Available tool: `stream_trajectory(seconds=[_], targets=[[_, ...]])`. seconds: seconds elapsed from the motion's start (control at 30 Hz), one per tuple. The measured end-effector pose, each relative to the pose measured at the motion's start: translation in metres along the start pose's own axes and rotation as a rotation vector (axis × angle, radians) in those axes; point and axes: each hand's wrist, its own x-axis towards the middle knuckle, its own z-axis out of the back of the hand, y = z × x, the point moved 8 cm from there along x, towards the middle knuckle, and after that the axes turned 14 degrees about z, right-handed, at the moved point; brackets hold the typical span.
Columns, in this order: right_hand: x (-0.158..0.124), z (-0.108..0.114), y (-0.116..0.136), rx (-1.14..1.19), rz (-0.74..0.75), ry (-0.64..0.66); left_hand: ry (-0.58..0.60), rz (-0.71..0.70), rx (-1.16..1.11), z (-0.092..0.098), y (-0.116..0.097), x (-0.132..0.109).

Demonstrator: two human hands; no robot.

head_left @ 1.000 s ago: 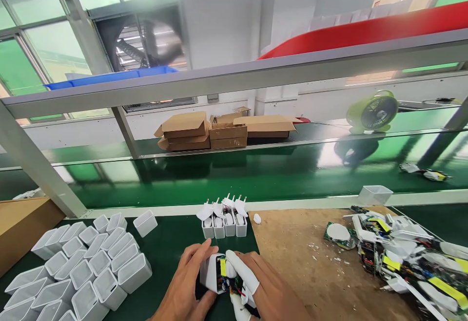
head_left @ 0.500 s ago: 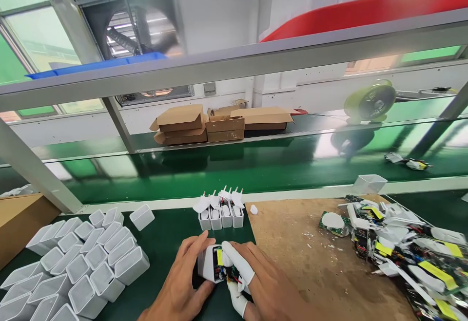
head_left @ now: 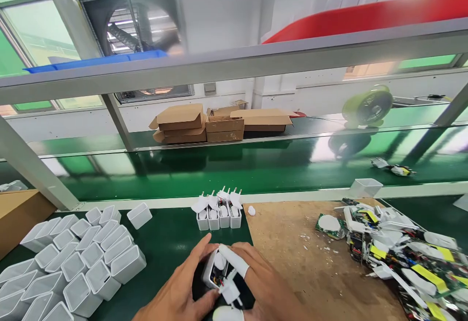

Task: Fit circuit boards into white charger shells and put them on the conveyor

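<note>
My left hand [head_left: 179, 287] is closed around a white plastic charger case [head_left: 208, 272], which is tilted with its open end facing right. A circuit board with small parts sits in the case's mouth, and a white plug piece [head_left: 230, 292] with pins hangs from it. My right hand [head_left: 270, 282] grips the other side of this charger, a white cover on its forefinger [head_left: 237, 262] and another on its thumb [head_left: 227, 313]. Just beyond my hands stands a short row of filled cases [head_left: 219, 217] with plug pieces on top.
Several empty white cases [head_left: 93, 255] stand grouped at the left, beside a cardboard box [head_left: 25, 218]. At the right, a pile of circuit boards [head_left: 402, 257] covers part of a brown board [head_left: 292, 272]. A green conveyor belt [head_left: 219, 170] runs behind, under a metal shelf beam [head_left: 234, 65].
The circuit board has gone deeper into the case, and the case has tilted. The plug piece now shows between my hands. Boards on the belt have shifted left.
</note>
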Motion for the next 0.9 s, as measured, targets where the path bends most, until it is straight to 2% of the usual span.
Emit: stream_trajectory(seconds=[0.1,0.2,0.27,0.4,0.53,0.63,0.77,0.9], targets=[[-0.001,0.008,-0.005,0.08,-0.073,-0.028,0.071,0.081,-0.071,-0.002,0.001,0.003],[-0.006,0.009,-0.01,-0.034,-0.075,-0.058,0.037,0.162,-0.119,0.004,0.003,0.008],[-0.01,0.0,-0.013,-0.077,-0.012,-0.066,0.002,0.204,-0.211,0.007,0.007,0.01],[-0.013,-0.017,-0.02,-0.11,0.092,-0.096,-0.022,0.179,-0.452,0.008,0.008,0.015],[-0.005,-0.017,-0.014,-0.235,0.184,-0.057,0.033,0.166,-0.57,0.013,0.006,0.018],[0.002,-0.011,-0.008,-0.283,0.209,-0.02,0.068,0.144,-0.587,0.024,0.002,0.02],[0.001,-0.014,-0.017,-0.299,0.153,0.051,-0.042,0.174,-0.605,0.036,0.007,0.026],[-0.012,-0.034,-0.034,-0.383,0.172,0.198,-0.285,0.193,-0.567,0.037,0.009,0.03]])
